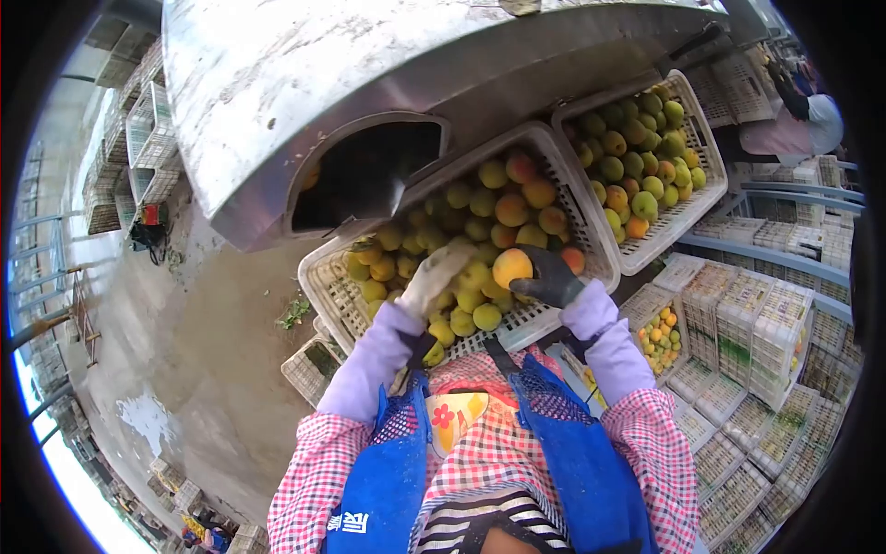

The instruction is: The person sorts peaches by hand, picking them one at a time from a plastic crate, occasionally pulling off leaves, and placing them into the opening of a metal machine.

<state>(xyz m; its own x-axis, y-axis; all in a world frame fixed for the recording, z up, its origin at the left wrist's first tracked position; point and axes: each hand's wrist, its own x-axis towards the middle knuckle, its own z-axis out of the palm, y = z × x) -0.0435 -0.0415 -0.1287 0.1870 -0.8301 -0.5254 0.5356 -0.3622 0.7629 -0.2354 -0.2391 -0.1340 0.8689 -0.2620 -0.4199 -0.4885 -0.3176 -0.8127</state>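
Observation:
My right hand point(551, 279), in a dark glove, grips a round yellow-orange fruit point(512, 268) between thumb and fingers. It is above the right part of a white plastic crate point(595, 235) filled with green, yellow and reddish fruit. Blurred by motion, my left hand point(437, 275) wears a pale glove and reaches over the same fruit from the left. Its fingertips are right beside a yellow-green fruit point(473, 275), and how they are bent does not show clearly.
A metal machine point(305, 65) with a dark opening point(369, 171) overhangs the crate's far side. Another fruit-filled crate point(604, 115) stands to the right. Stacked crates point(738, 314) and blue rails point(803, 192) are farther right, near another person point(794, 129). Wet floor point(185, 323) lies left.

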